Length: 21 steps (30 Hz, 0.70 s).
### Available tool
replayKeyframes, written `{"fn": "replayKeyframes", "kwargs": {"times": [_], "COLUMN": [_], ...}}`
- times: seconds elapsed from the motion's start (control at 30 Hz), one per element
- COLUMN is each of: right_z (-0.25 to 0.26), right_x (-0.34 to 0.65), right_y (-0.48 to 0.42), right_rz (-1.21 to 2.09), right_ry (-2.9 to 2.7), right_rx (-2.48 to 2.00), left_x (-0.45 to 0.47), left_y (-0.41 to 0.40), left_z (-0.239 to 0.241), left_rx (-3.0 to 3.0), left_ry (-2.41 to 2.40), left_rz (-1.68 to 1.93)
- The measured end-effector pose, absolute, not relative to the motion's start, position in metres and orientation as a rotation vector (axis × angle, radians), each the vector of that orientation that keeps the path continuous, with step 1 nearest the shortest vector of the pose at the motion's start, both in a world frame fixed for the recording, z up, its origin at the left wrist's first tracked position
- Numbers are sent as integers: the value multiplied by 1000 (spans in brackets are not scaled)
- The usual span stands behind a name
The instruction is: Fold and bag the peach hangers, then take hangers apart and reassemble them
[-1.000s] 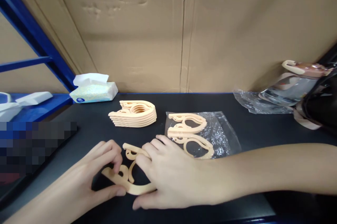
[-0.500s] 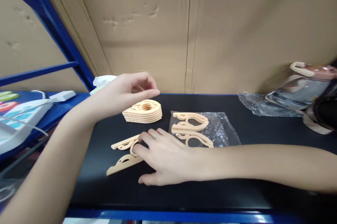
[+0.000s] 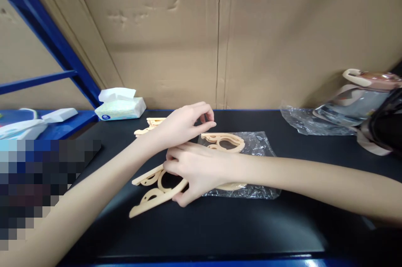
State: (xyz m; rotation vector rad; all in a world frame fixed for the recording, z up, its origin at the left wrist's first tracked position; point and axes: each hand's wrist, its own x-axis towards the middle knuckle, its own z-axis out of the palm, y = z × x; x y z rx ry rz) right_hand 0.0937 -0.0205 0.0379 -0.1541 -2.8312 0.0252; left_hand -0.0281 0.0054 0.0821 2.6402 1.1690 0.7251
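Observation:
A beige plastic folding hanger [image 3: 149, 206] lies partly folded on the black table top. My right hand [image 3: 199, 166] is closed around its right end, thumb at the near side and fingers over the far side. Just beyond, my left hand [image 3: 191, 120] hovers above the right one, fingers curled but apart from the thumb, holding nothing. Behind the left wrist shows part of a stack of folded hangers [image 3: 154, 121]. To the right, more folding hangers [image 3: 232, 139] lie on or in a clear plastic bag [image 3: 262, 154], partly covered by my right forearm.
A tissue pack [image 3: 121, 107] stands at the back left. On the right are a clear jug [image 3: 361, 106] with a brownish lid and crumpled plastic [image 3: 295, 120]. Cardboard [image 3: 163, 45] closes the back, and a blue rack post [image 3: 53, 28] rises at the left.
My left hand has moved right and down, from above the stack to over my right hand. The right hand has closed on the hanger, whose arms are a little further apart. The view has shifted slightly.

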Motion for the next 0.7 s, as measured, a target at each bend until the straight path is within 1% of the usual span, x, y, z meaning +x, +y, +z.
{"fn": "replayKeyframes", "kwargs": {"times": [0.1, 0.2, 0.33, 0.5, 0.7], "right_z": [46, 52, 47, 29, 23], "right_x": [116, 145, 183, 215, 218], "right_y": [-27, -29, -27, -24, -31], "right_rz": [-77, -124, -215, -388, -351], "right_ry": [-2764, -2720, -2593, -2442, -2494], "right_rx": [-161, -272, -384, -514, -625], "left_x": [-32, -34, -33, -21, -12], "left_y": [-7, -14, -22, -34, -39], "left_z": [79, 76, 67, 51, 35], "left_rx": [2315, 1928, 1459, 1361, 1282], "left_ry": [1196, 1182, 1082, 989, 1054], "left_rz": [822, 873, 730, 571, 655]}}
